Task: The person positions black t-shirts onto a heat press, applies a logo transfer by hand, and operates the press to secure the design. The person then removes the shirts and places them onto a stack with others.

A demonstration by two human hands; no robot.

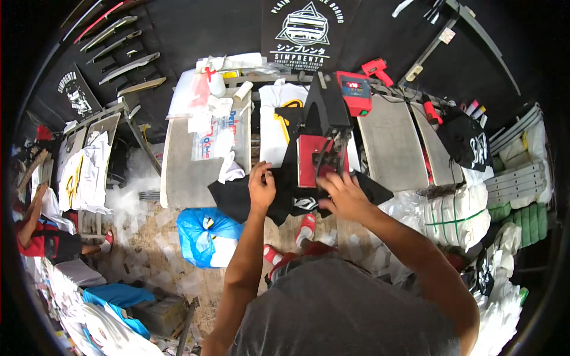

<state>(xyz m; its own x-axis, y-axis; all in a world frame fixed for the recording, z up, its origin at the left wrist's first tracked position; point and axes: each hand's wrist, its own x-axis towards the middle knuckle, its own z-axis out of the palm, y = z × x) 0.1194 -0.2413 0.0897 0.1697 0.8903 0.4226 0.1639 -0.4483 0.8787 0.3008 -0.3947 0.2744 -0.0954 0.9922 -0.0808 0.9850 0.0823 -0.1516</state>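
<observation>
A black garment [234, 196] is draped over the front of the work table, with a small white print [305, 203] near its lower edge. My left hand [262, 187] rests on its left part, fingers loosely bent and apart, nothing visible in them. My right hand [345, 197] is spread open over the garment, beside the front of a heat press [326, 113] with a red plate [308, 155]; its fingertips overlap the press's lower front, and whether they touch it I cannot tell. Behind the press lies a white shirt [273, 133] with a yellow and black print.
A red control box [354, 94] and a red heat gun [378, 70] stand at the back. Grey boards flank the press; the left board [175, 160] carries plastic film and a spray bottle [214, 83]. A blue bag [205, 234] sits on the littered floor. Another person [44, 237] works far left.
</observation>
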